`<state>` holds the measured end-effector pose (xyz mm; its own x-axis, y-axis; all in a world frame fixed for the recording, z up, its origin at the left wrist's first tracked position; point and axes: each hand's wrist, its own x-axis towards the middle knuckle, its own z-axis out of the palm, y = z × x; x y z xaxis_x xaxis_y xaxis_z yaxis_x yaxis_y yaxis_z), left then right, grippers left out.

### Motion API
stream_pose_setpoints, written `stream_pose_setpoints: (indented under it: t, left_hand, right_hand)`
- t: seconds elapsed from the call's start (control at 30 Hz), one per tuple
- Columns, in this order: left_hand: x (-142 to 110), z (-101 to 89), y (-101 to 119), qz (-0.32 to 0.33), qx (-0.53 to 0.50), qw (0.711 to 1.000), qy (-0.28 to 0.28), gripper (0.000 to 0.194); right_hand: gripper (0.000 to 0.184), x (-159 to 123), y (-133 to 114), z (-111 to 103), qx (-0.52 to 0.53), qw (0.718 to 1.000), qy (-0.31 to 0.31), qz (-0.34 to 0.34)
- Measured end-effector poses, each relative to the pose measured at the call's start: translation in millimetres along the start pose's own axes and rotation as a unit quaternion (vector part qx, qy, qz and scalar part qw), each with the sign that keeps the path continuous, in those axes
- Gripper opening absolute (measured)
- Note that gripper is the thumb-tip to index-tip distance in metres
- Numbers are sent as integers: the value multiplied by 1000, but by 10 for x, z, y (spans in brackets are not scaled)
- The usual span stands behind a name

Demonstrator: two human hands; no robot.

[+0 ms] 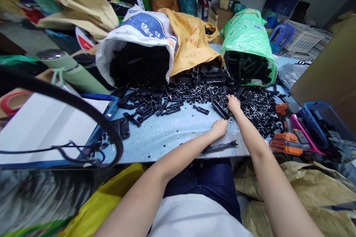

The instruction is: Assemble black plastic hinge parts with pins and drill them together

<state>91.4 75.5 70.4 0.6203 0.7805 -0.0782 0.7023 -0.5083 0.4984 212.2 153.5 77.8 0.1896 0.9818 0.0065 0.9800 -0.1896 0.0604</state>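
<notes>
My left hand (219,127) is closed low over the blue table, its fingers curled out of view. Right beyond its fingertips is a long black plastic part (220,110); I cannot tell whether the hand grips it. Another long black part, with a forked end (222,147), lies on a flat cardboard piece (241,144) beside my left forearm. My right hand (233,103) reaches farther out, fingers pinched together at the edge of a heap of small black-headed screws (260,113). Whatever those fingers hold is too small to make out.
Behind the heap, a white sack (147,26), an orange sack (191,40) and a green sack (244,33) spill black parts. An orange cordless driver (286,129) and a blue basket (328,111) are at right. A black cable (69,100) arcs across the left.
</notes>
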Motion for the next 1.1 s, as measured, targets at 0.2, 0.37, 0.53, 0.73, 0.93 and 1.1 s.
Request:
stream_pose_setpoints:
  t: [0.2, 0.37, 0.53, 0.73, 0.93, 1.1]
  left_hand:
    - [-727, -374, -678, -54, -93, 992, 72, 26]
    - [-1330, -359, -1272, -148, -228, 956, 112, 27]
    - [-1481, -405, -1304, -124, -160, 978, 40, 19]
    - [-1444, -546, -1199, -79, -9, 996, -49, 21]
    - [-1375, -517, -1082, -33, 70, 993, -89, 20]
    - [-1586, -282, -1191, -8, 53, 994, 96, 20]
  right_hand:
    - [34, -142, 193, 24, 9, 1000, -21, -22]
    - [46, -231, 276, 216, 6, 995, 40, -94]
    - [41, -125, 189, 243, -26, 997, 16, -77]
    - [33, -207, 133, 119, -25, 999, -2, -40]
    - [31, -520, 108, 71, 109, 991, 68, -22]
    - [23, -967, -20, -35, 249, 960, 1, -128]
